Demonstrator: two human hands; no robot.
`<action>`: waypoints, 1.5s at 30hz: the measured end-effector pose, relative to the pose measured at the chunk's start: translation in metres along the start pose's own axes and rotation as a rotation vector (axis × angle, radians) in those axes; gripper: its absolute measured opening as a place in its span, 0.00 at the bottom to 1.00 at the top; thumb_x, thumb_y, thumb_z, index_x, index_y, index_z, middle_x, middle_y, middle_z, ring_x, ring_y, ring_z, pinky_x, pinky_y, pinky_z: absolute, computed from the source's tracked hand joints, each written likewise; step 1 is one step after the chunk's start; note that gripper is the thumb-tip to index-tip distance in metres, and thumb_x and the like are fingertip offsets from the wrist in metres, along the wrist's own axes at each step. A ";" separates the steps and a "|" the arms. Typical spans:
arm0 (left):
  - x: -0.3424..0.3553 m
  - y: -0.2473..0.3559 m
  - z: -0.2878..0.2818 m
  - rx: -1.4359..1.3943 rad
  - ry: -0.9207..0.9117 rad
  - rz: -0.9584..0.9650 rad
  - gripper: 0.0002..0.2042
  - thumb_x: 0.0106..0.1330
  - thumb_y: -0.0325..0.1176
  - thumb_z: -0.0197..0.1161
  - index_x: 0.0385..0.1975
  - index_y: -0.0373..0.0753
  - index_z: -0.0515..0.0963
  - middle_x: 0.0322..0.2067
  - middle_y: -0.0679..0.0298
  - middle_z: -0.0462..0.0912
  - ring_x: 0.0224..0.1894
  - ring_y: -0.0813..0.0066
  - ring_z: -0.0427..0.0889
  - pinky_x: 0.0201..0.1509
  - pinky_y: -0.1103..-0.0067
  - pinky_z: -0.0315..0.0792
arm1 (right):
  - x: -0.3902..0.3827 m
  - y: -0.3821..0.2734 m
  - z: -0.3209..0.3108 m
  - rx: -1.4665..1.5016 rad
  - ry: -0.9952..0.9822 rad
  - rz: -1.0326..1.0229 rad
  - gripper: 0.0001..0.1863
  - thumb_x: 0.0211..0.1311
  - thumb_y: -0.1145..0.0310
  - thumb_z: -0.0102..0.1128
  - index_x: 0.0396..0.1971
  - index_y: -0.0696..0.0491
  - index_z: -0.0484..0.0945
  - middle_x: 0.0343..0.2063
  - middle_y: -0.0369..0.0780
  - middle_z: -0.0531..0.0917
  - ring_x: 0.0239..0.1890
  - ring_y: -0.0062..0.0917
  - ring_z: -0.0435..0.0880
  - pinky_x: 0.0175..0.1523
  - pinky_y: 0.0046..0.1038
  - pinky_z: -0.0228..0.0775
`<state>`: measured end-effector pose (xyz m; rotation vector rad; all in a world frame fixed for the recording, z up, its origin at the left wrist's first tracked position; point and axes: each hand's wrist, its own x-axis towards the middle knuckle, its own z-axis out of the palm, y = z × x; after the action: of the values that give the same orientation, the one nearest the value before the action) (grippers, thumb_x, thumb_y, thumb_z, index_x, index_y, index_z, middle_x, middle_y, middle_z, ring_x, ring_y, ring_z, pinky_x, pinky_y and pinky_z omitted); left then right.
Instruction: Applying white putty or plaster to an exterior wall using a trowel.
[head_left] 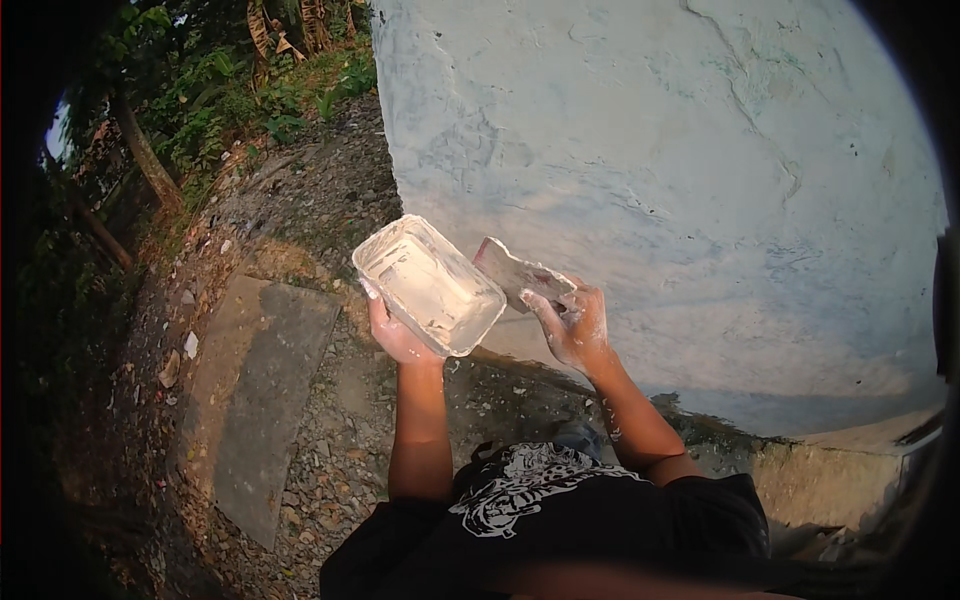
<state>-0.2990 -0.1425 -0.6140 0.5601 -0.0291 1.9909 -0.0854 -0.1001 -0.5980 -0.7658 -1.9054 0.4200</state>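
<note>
A rectangular plastic tub (pixel 425 290) smeared with pale cream paste rests in my left hand (pixel 396 335), whose fingers curl round its near left side. Just to its right, my right hand (pixel 570 325) grips a flat scraper (pixel 515 270) with a greyish, paste-streaked blade and reddish edge, held beside the tub's right rim. Both hands are spattered with white paste. Behind them rises a pale bluish-white plastered wall (pixel 660 150) with cracks and rough patches.
Gravel ground (pixel 330 460) lies below and along the left, with a flat grey slab (pixel 240 400) on it. Trees and plants (pixel 160 170) stand at the upper left. A low concrete ledge (pixel 820 480) runs at the wall's lower right.
</note>
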 end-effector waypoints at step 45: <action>0.003 -0.066 -0.034 0.562 0.043 -0.128 0.27 0.77 0.48 0.37 0.67 0.34 0.60 0.64 0.55 0.67 0.64 0.60 0.69 0.67 0.65 0.64 | -0.002 -0.039 -0.061 -0.073 0.051 0.266 0.12 0.66 0.72 0.57 0.46 0.60 0.74 0.28 0.48 0.81 0.27 0.33 0.81 0.35 0.30 0.71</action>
<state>-0.2567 -0.1000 -0.6573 0.8491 0.5937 1.8776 -0.0430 -0.1328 -0.5497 -1.0751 -1.7849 0.4910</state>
